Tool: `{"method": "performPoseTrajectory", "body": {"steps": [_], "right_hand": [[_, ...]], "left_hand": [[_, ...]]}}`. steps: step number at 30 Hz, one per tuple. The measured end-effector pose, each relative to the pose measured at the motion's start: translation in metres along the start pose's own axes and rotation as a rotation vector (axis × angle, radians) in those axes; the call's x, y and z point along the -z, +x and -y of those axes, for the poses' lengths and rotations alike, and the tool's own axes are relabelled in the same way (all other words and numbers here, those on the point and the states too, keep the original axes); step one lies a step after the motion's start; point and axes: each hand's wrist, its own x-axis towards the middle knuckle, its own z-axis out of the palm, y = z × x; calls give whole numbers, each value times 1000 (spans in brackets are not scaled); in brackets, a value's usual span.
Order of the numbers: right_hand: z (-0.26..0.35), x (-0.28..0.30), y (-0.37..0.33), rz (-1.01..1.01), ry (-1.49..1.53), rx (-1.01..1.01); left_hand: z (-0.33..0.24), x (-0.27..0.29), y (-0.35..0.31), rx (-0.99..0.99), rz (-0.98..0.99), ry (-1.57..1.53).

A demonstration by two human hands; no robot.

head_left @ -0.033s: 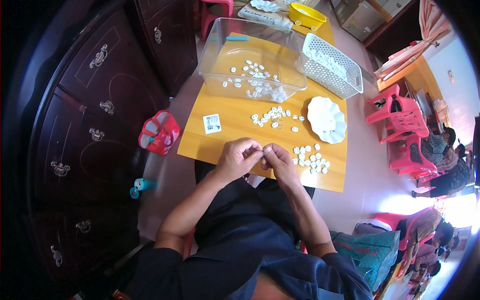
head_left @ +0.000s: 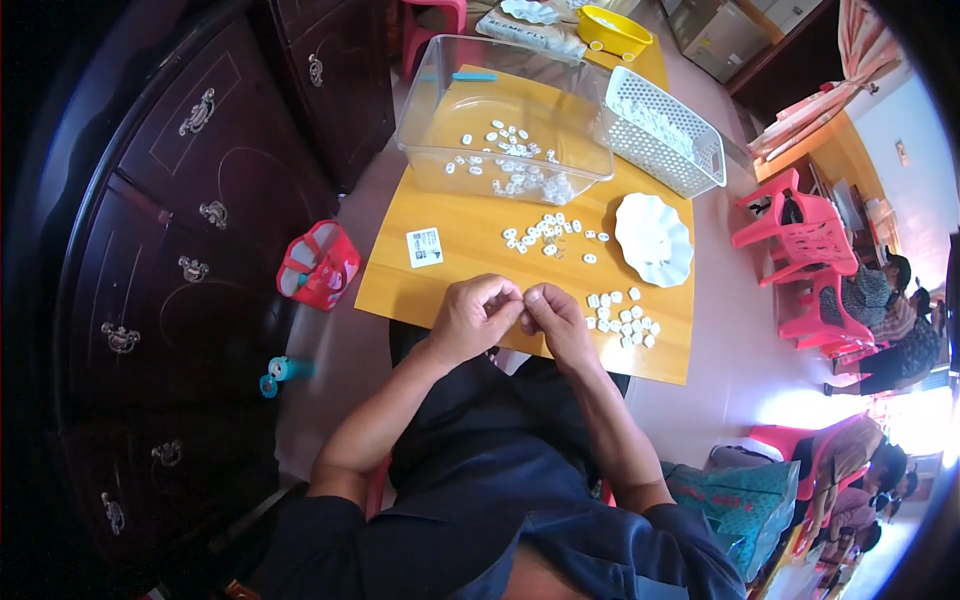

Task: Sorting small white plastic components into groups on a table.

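Note:
Just over the table's near edge, my left hand [head_left: 474,318] and my right hand [head_left: 556,322] meet fingertip to fingertip. Both are closed in a pinch, and whatever they hold is too small or too hidden to make out. Beside my right hand lies a group of small white plastic pieces [head_left: 626,318]. Farther in, more small white pieces with dark holes [head_left: 548,232] are scattered on the yellow wooden table [head_left: 470,268]. A white wavy-rimmed plate [head_left: 632,262] with small clear bits in it stands to their right.
Behind the loose pieces stands a clear plastic bin [head_left: 430,120] holding more of them. A white perforated basket [head_left: 708,172] is at its right, and a printed white card [head_left: 424,247] lies left. A red bag [head_left: 320,264] and dark cabinet [head_left: 190,240] flank the table; people sit far right.

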Motion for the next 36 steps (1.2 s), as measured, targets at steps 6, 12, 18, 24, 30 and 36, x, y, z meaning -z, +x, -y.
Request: {"method": "performPoseTrajectory", "body": {"steps": [6,12,18,24,30,36], "right_hand": [[11,-6,37,-303,-888,366],[-4,-3,59,-380,-1228,379],[-18,-1,58,-358,-1273,419],[-14,-4,48,-364,-1196,461],[-10,0,50,-340,-1090,394],[-13,7,55,-275,-1057,365]], "left_hand": [[23,16,-10,114,-95,-33],[29,26,-17,165,-98,-34],[35,31,-22,140,-115,-15],[37,28,-20,150,-106,-37],[37,28,-19,136,-91,-10],[33,22,-13,134,-80,5]]}}
